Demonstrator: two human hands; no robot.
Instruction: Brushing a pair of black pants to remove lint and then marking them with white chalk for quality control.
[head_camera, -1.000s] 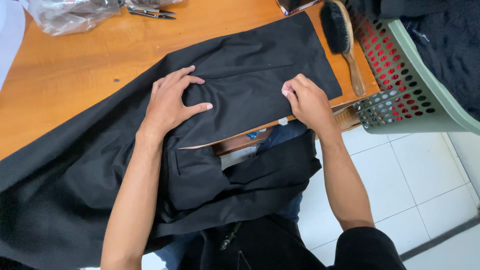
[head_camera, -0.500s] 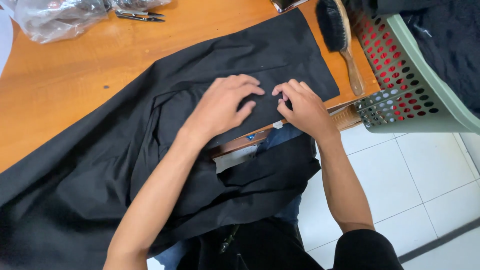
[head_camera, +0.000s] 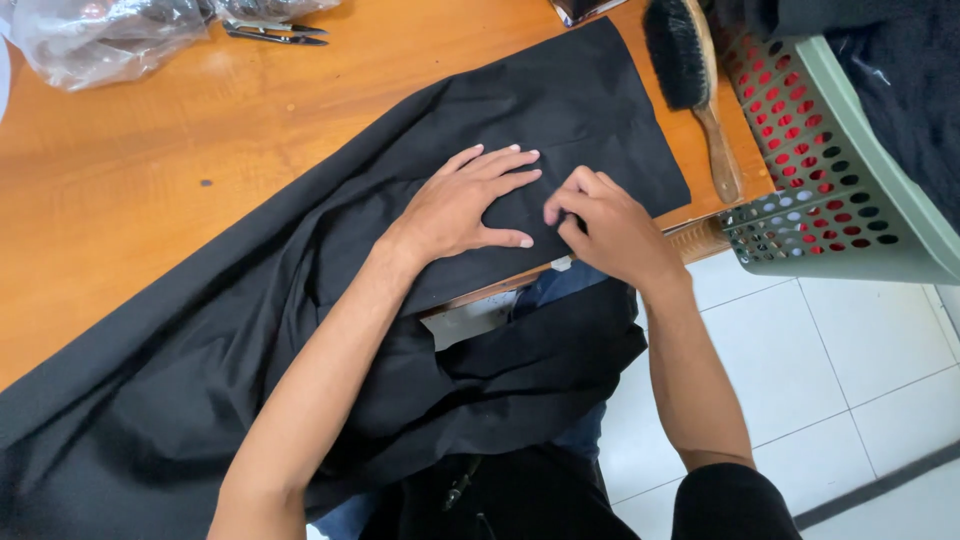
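Note:
A large black cloth (head_camera: 560, 110) lies spread over the orange wooden table (head_camera: 130, 200) and hangs off the near edge into my lap. My left hand (head_camera: 465, 205) rests flat on the cloth with its fingers spread, pressing it down. Right beside it, my right hand (head_camera: 605, 230) has its fingers curled and pinches the cloth near the table edge. The two hands are almost touching.
A wooden-handled brush with black bristles (head_camera: 690, 70) lies at the table's right end. A green plastic basket (head_camera: 850, 190) with dark cloth in it stands to the right. A clear plastic bag (head_camera: 90, 35) and metal scissors (head_camera: 270, 32) lie at the far edge. White tiled floor (head_camera: 800, 360) lies below.
My left hand has slid to the right along the cloth, ending next to my right hand. My right hand has moved only slightly and now pinches the cloth.

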